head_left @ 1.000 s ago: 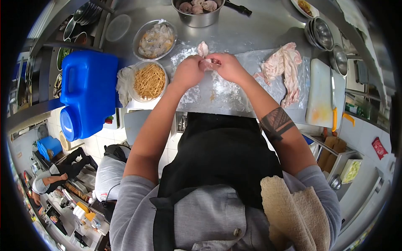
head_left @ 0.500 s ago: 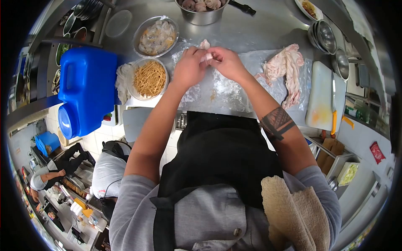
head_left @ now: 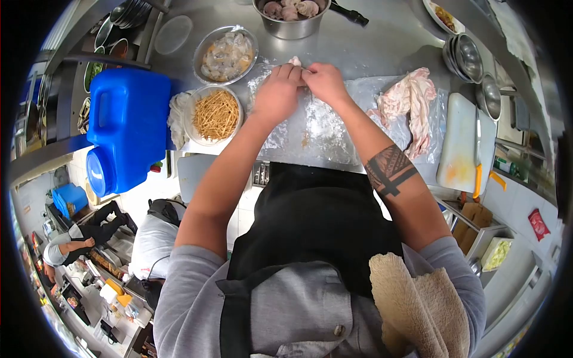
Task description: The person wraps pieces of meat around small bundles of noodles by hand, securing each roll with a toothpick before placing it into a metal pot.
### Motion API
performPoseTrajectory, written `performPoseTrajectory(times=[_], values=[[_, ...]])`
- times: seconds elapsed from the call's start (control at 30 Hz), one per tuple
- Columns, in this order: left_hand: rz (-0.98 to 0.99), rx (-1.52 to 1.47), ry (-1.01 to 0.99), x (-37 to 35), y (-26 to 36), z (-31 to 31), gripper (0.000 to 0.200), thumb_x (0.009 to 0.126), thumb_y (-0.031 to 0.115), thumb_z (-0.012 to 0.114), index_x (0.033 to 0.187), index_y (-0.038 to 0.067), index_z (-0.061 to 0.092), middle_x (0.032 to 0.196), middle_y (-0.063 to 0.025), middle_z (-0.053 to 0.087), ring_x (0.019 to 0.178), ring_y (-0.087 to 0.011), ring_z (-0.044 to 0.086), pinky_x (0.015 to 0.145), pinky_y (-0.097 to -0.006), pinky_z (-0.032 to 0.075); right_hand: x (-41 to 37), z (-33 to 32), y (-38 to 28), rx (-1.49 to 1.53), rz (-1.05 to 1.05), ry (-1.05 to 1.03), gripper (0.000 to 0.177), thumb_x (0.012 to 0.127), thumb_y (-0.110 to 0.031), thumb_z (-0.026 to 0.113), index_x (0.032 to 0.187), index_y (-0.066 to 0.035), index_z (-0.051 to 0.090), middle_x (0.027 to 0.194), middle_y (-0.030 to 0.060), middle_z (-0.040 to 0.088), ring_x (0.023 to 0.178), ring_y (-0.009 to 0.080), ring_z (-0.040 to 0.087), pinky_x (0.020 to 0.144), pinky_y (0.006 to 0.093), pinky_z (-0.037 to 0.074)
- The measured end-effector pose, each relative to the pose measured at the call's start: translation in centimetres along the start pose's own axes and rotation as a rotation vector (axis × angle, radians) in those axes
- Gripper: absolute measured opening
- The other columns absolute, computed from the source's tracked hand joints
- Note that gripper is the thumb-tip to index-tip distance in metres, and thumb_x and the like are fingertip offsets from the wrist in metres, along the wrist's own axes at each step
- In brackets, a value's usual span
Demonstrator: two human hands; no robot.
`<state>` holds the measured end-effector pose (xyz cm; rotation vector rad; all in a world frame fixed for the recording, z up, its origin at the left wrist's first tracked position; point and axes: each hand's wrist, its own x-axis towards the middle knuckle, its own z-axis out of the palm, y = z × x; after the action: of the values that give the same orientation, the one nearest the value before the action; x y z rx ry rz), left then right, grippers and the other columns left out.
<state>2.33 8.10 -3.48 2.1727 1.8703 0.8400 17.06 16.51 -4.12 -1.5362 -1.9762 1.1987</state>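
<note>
Both hands meet at the far side of a patch of white powder [head_left: 325,125], the left hand [head_left: 279,90] laid flat with fingers side by side, the right hand [head_left: 324,85] bent in with thumb and forefinger close to the left fingertips. The grip appears narrow on both sides; whether either hand is closed on anything cannot be told, since the backs of the hands cover the contact. The small pale piece [head_left: 295,61] shows only as a tip just beyond the left fingers, its remainder presumably hidden beneath them. The step in hand is judged to be close two-handed shaping or folding of that piece; the next move calls for fine fingertip control, the material looking soft and liable to slip. Near the left hand stand a steel bowl [head_left: 205,77] of wet, translucent pieces and, nearer the body, a round container [head_left: 213,143] of wooden picks [head_left: 215,113]. Beyond the hands, a steel pot [head_left: 292,29] of rounded pieces rests on the surface [head_left: 370,48]. Well to the right, a larger limp piece [head_left: 406,98] lies over clear plastic [head_left: 440,113], followed by a cutting board [head_left: 455,134] and an orange-handled knife [head_left: 477,179].
</note>
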Motion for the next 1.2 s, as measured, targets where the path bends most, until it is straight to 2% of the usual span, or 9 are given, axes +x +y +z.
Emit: performPoseTrajectory(times=[0.2, 0.27, 0.3, 0.37, 0.47, 0.67, 1.07, 1.13, 1.2], values=[[-0.067, -0.030, -0.103, 0.9, -1.3, 0.0, 0.036, 0.087, 0.013, 0.074, 0.122, 0.003, 0.067, 0.123, -0.0182, 0.068, 0.119, -0.0336, 0.064, 0.100, -0.0417, 0.053, -0.2, -0.7, 0.2, 0.168, -0.073, -0.122, 0.038, 0.092, -0.038, 0.077, 0.103, -0.001, 0.079, 0.098, 0.0167, 0.078, 0.090, 0.0302, 0.075, 0.082, 0.0407, 0.058], [-0.516, -0.620, -0.247, 0.7, -1.2, -1.2, 0.033, 0.097, 0.016, 0.073, 0.127, 0.003, 0.065, 0.120, -0.0109, 0.070, 0.113, -0.0217, 0.065, 0.096, -0.0429, 0.052, -0.9, -1.2, 0.7, 0.115, -0.256, -0.075, 0.033, 0.094, -0.031, 0.078, 0.109, -0.002, 0.077, 0.105, 0.0122, 0.077, 0.095, 0.0241, 0.072, 0.085, 0.0377, 0.057], [-0.515, -0.621, -0.243, 0.2, -1.6, -1.4, 0.033, 0.097, 0.016, 0.073, 0.127, 0.003, 0.065, 0.120, -0.0109, 0.070, 0.113, -0.0217, 0.065, 0.096, -0.0429, 0.052, -1.6, -1.4, 0.4, 0.066, -0.432, -0.028, 0.030, 0.096, -0.025, 0.080, 0.115, -0.003, 0.076, 0.112, 0.0076, 0.076, 0.100, 0.0181, 0.070, 0.088, 0.0347, 0.056], [-0.818, -1.368, -0.334, -1.0, -2.1, -1.8, 0.029, 0.107, 0.023, 0.065, 0.128, 0.003, 0.065, 0.120, -0.0067, 0.071, 0.112, -0.0159, 0.064, 0.097, -0.0390, 0.051, -2.6, -2.2, -0.4, 0.205, -0.309, -0.161, 0.028, 0.096, -0.019, 0.079, 0.117, -0.003, 0.075, 0.113, 0.0064, 0.073, 0.103, 0.0164, 0.068, 0.089, 0.0333, 0.055], [-0.840, -1.685, -0.239, -2.6, -1.0, -3.1, 0.033, 0.112, 0.026, 0.057, 0.134, 0.003, 0.064, 0.123, -0.0056, 0.071, 0.112, -0.0163, 0.065, 0.098, -0.0377, 0.050, -4.0, -2.3, -1.3, 0.371, -0.183, -0.296, 0.025, 0.096, -0.009, 0.078, 0.120, -0.003, 0.074, 0.111, 0.0038, 0.070, 0.105, 0.0143, 0.066, 0.092, 0.0312, 0.054], [-0.744, -1.321, -0.139, -4.4, 1.5, -4.4, 0.039, 0.115, 0.027, 0.050, 0.139, -0.002, 0.060, 0.124, -0.0088, 0.070, 0.114, -0.0159, 0.065, 0.097, -0.0366, 0.052, -6.9, -2.7, -4.0, 0.191, -0.334, -0.218, 0.025, 0.095, -0.003, 0.075, 0.120, -0.003, 0.074, 0.107, 0.0046, 0.070, 0.100, 0.0166, 0.068, 0.091, 0.0323, 0.055], [-0.906, -1.651, -0.129, -12.0, 2.0, -5.1, 0.031, 0.099, 0.015, 0.075, 0.124, 0.007, 0.057, 0.100, -0.0018, 0.067, 0.091, -0.0125, 0.062, 0.077, -0.0313, 0.049, -6.8, 1.4, -7.9, -0.066, -0.392, -0.262, 0.017, 0.092, -0.006, 0.072, 0.108, -0.005, 0.077, 0.113, 0.0087, 0.074, 0.101, 0.0255, 0.070, 0.089, 0.0365, 0.055], [-0.863, -1.702, -0.114, -12.8, 1.7, -3.7, 0.037, 0.099, 0.013, 0.075, 0.130, 0.006, 0.055, 0.105, -0.0041, 0.067, 0.088, -0.0150, 0.065, 0.077, -0.0315, 0.054, -6.6, 3.9, -10.8, -0.156, -0.790, -0.186, 0.014, 0.093, -0.012, 0.075, 0.105, -0.004, 0.078, 0.105, 0.0100, 0.073, 0.100, 0.0294, 0.069, 0.089, 0.0403, 0.055], [-0.826, -1.712, -0.082, -13.2, 2.8, -4.0, 0.043, 0.100, 0.013, 0.074, 0.136, 0.003, 0.055, 0.108, -0.0057, 0.068, 0.092, -0.0162, 0.066, 0.081, -0.0298, 0.054, -6.7, 6.2, -13.2, -0.208, -0.792, -0.225, 0.015, 0.091, -0.009, 0.072, 0.104, -0.005, 0.078, 0.109, 0.0113, 0.070, 0.107, 0.0368, 0.065, 0.095, 0.0441, 0.053]])
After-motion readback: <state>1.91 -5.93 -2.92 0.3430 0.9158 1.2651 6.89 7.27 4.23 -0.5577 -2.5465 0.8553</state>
